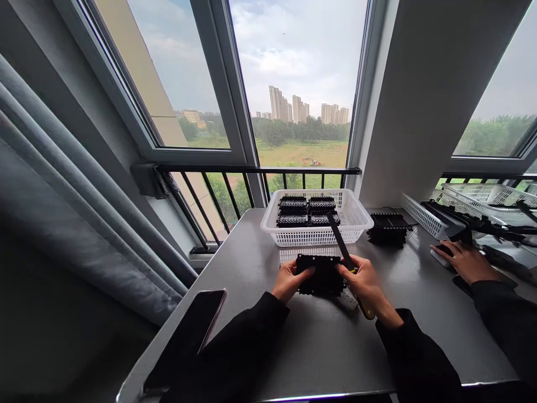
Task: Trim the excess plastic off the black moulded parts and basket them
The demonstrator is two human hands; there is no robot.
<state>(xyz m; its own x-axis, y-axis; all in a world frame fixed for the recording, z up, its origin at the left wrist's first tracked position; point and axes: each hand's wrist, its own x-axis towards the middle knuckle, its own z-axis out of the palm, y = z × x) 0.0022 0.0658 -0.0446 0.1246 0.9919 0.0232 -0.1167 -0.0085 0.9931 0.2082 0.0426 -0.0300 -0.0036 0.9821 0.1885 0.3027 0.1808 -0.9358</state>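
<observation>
Between my two hands, just above the grey table (260,358), is a flat black plastic part (321,275) with notched edges. My left hand (289,280) grips its left side, thumb across the face. My right hand (366,282) pinches the right side and also holds a utility knife (340,240). The knife's long dark blade points up toward the basket, and its yellow-edged handle end shows below the palm. Behind the part stands a white plastic basket (316,238) with several similar black parts (292,211) lying in it in rows.
A stack of black parts (388,228) stands right of the basket. A phone (210,313) lies at the table's left. Another person's hand (470,262) rests at the right, near white baskets (423,215) and long black pieces (482,224). A curtain (104,224) hangs at left.
</observation>
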